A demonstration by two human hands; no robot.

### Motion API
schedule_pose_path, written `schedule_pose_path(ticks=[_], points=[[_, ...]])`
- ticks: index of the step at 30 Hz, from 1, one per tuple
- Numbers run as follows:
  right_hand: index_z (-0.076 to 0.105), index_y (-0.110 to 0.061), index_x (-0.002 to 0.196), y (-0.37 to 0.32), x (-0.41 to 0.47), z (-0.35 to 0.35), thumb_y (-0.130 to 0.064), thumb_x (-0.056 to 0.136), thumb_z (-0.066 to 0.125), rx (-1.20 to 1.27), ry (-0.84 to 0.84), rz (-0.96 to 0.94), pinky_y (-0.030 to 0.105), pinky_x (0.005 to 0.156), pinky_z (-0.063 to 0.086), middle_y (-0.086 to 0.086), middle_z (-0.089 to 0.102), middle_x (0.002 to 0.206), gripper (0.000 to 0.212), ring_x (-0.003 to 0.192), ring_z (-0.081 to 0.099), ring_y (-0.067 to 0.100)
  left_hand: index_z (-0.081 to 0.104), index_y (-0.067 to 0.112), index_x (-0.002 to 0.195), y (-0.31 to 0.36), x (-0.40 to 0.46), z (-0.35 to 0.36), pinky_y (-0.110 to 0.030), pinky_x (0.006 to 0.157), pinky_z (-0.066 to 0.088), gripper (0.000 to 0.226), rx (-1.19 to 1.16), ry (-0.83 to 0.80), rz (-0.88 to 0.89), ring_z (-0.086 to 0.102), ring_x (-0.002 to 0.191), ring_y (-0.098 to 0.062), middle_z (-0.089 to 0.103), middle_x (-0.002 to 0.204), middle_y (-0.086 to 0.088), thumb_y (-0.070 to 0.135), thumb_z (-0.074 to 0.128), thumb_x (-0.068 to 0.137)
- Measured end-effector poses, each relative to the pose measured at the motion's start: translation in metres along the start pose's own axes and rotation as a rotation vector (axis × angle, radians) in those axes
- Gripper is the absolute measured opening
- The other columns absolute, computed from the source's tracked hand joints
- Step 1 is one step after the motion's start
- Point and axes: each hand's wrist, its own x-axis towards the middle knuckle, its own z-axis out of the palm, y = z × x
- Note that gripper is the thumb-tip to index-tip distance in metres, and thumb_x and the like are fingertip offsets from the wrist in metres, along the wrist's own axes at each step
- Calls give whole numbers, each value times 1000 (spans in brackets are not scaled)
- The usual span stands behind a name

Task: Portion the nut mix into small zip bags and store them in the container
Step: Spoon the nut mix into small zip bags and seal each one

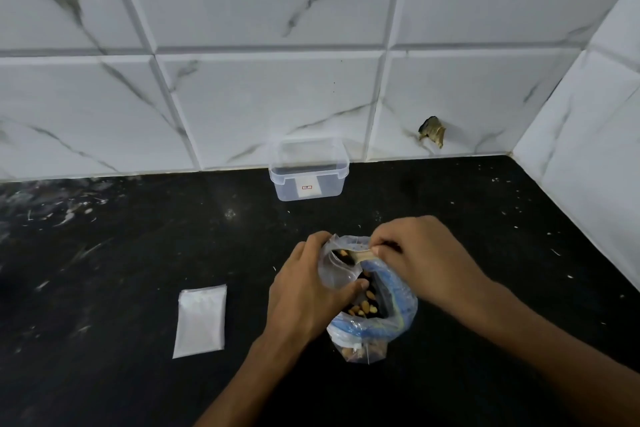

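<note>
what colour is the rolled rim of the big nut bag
Blue, with a thin yellowish streak on the rolled rim; the head view shows it.

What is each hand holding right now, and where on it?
Left hand grips the small zip bag at its side by the open mouth. Right hand pinches a spoon-like scoop at the bag's mouth, above the nut mix bag.

1. A black stone countertop (138, 253) fills the lower half of the view, scattered with pale specks and smears (thickest at the far left).
2. Behind it rises a wall of large white marble-look tiles (270, 97) with grey veins and dark grout lines.
3. A second tiled wall (595, 135) meets it at a corner on the right.
4. One tile has a ragged hole (432, 131) near its base.
</note>
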Motion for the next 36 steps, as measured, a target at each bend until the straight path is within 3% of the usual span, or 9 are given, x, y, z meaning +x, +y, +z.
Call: schedule_pose_path(ticks=[3, 6, 8, 10, 12, 16, 22, 27, 36], points=[[60, -22, 104, -16, -9, 10, -23, 93, 57, -224, 2, -230, 28, 76, 49, -6, 56, 100, 12, 85, 54, 10, 44, 43, 124, -3, 2, 3, -36, 88, 56, 77, -95, 9, -34, 61, 102, -3, 59, 116, 17, 64, 74, 56], [64, -18, 88, -19, -17, 12, -19, 82, 64, -280, 52, -362, 24, 55, 47, -1, 59, 83, 6, 67, 54, 10, 47, 40, 122, -5, 2, 3, -35, 84, 58, 75, -172, 9, -60, 62, 98, -3, 63, 111, 15, 62, 74, 55], [66, -19, 85, -8, -19, 8, -16, 79, 61, -233, 137, -329, 25, 53, 50, -3, 61, 79, 8, 64, 55, 9, 48, 43, 117, -6, 2, -1, -30, 82, 58, 68, -208, 6, -79, 62, 97, 0, 62, 110, 16, 56, 82, 60], [68, -20, 93, 9, -15, -3, -17, 86, 60, -128, 205, -197, 29, 64, 52, -5, 62, 84, 11, 71, 57, 9, 45, 46, 115, -9, 0, -5, -25, 80, 56, 62, -223, 2, -93, 61, 97, 1, 61, 110, 16, 49, 84, 67], [69, -23, 95, 28, -9, -7, -22, 90, 57, -41, 244, -75, 23, 70, 49, -8, 62, 85, 13, 74, 56, 4, 45, 47, 115, -13, -4, -9, -20, 76, 55, 59, -243, -22, -114, 60, 97, 4, 61, 111, 16, 45, 83, 70], [62, -27, 99, 51, 2, 39, -22, 95, 54, -118, 5, 61, 20, 75, 47, -9, 57, 93, 10, 80, 55, 2, 45, 48, 109, -20, -22, -7, -6, 68, 49, 53, -265, -109, -144, 56, 94, 18, 61, 106, 20, 36, 83, 74], [56, -18, 120, 52, 15, 101, -21, 93, 57, -300, -41, -96, 27, 84, 50, 0, 57, 116, 27, 98, 56, 12, 48, 43, 121, -22, -30, 7, -8, 72, 50, 61, -271, -124, -156, 60, 100, 9, 64, 113, 17, 39, 84, 72], [59, -20, 120, 65, 19, 115, -24, 90, 58, -266, -45, -134, 26, 82, 50, -4, 58, 112, 30, 98, 56, 11, 47, 47, 121, -29, -28, 16, -30, 88, 57, 66, -269, -107, -156, 63, 106, -3, 64, 117, 14, 56, 80, 64], [62, -21, 118, 74, 10, 114, -29, 91, 58, -185, -23, -149, 23, 83, 48, -5, 60, 112, 28, 98, 57, 9, 47, 47, 120, -32, -27, 20, -22, 83, 55, 62, -276, -106, -162, 61, 105, -2, 63, 115, 14, 44, 83, 71]])
